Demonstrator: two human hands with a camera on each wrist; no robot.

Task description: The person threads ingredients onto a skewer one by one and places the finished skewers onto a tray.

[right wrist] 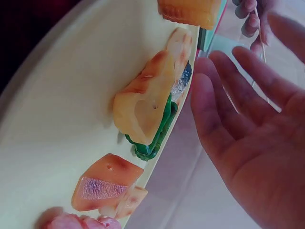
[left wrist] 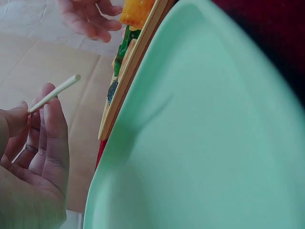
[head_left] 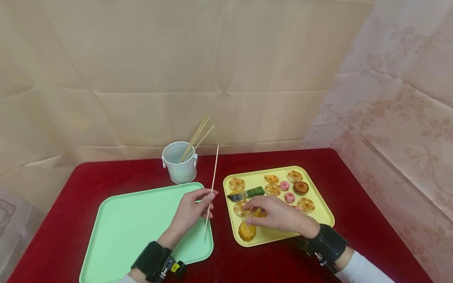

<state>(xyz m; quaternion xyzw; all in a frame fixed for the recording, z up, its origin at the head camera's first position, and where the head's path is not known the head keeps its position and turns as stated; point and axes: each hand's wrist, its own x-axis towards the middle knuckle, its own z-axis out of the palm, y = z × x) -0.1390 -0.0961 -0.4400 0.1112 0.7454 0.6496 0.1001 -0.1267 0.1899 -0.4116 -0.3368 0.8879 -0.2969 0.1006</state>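
Note:
Between thumb and fingers my left hand [head_left: 191, 207] pinches a thin wooden skewer [head_left: 214, 173], tilted upward above the right edge of the green tray [head_left: 138, 220]. My right hand [head_left: 279, 213] hovers over the yellow tray [head_left: 272, 239], its fingers loosely spread and holding nothing. Below it lies a yellow piece of food with a small hole [right wrist: 145, 107], partly hidden by the hand in the head view. Close by are a corn chunk [head_left: 247, 231], a lotus root slice [head_left: 241, 208] and a green piece [head_left: 255, 192]. A mushroom [head_left: 301, 187] and several pink pieces [head_left: 289, 197] lie further right.
A white bucket [head_left: 179, 167] holding several skewers [head_left: 194, 138] stands behind the green tray. Both trays rest on a red-covered table [head_left: 116, 177]. Behind it hangs a beige cloth [head_left: 212, 78], and a patterned cloth [head_left: 396, 110] hangs on the right.

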